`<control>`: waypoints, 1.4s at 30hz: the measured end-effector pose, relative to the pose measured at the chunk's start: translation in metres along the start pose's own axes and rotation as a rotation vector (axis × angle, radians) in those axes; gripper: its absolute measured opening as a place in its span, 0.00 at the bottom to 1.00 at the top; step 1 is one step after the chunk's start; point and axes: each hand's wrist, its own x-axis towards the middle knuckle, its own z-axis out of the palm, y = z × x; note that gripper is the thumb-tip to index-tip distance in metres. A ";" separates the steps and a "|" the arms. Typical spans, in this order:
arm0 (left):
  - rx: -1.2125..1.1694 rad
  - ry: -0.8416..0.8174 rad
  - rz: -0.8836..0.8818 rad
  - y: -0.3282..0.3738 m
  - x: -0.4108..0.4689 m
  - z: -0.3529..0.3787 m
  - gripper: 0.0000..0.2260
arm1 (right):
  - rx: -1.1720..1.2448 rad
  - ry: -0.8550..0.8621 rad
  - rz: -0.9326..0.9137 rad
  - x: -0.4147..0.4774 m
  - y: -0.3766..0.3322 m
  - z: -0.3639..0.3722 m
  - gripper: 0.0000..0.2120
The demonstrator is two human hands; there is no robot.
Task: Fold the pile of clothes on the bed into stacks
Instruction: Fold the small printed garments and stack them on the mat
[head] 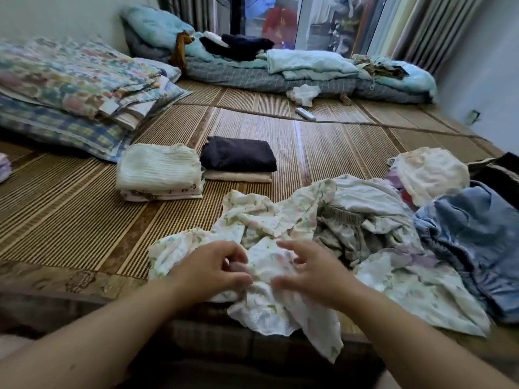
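Note:
A crumpled white floral garment lies at the near edge of the bed's bamboo mat, part of it hanging over the edge. My left hand rests on it with fingers curled, pinching a fold of its cloth. My right hand hovers just over the same garment with fingers spread and blurred. To the right lies the unfolded pile, with a blue denim piece and a cream piece. Two folded stacks stand further back: a white ribbed one and a dark one.
Folded floral quilts and pillows fill the far left. Blue-green bedding lies along the far wall by the window. A white remote and a crumpled white cloth lie on the mat. A black item sits at the right edge.

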 end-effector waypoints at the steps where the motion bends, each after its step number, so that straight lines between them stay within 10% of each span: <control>1: -0.038 -0.059 0.008 -0.001 -0.009 0.002 0.17 | -0.116 -0.040 0.024 -0.002 0.002 0.010 0.41; 6: 0.336 -0.333 0.097 -0.005 -0.025 0.022 0.44 | -0.225 0.132 0.093 0.003 0.005 0.033 0.09; 9: 0.628 -0.251 0.072 -0.006 -0.015 0.036 0.39 | 0.102 0.247 0.176 0.004 0.002 0.019 0.12; 15: -0.198 0.148 0.023 0.013 -0.003 0.026 0.11 | 0.406 0.549 0.290 -0.006 0.012 -0.029 0.11; 19: -0.375 0.351 0.030 0.034 -0.002 0.009 0.10 | 0.289 0.759 0.403 -0.014 0.031 -0.046 0.10; 25: -0.438 0.208 -0.007 0.059 0.002 -0.002 0.08 | -0.012 0.813 0.273 -0.030 0.017 -0.016 0.24; 29: -0.061 -0.027 -0.069 0.041 -0.003 0.015 0.08 | -0.244 0.358 -0.138 -0.035 -0.005 0.019 0.29; 33: 0.304 -0.299 -0.052 0.010 -0.013 0.024 0.32 | -0.505 -0.356 0.114 -0.032 0.018 0.033 0.47; 35: 0.553 -0.338 -0.045 -0.002 -0.015 0.026 0.38 | -0.546 -0.387 0.160 -0.033 0.032 0.033 0.53; 42: 0.634 -0.269 -0.062 -0.003 -0.010 0.028 0.26 | -0.483 -0.203 0.034 -0.034 0.034 0.014 0.23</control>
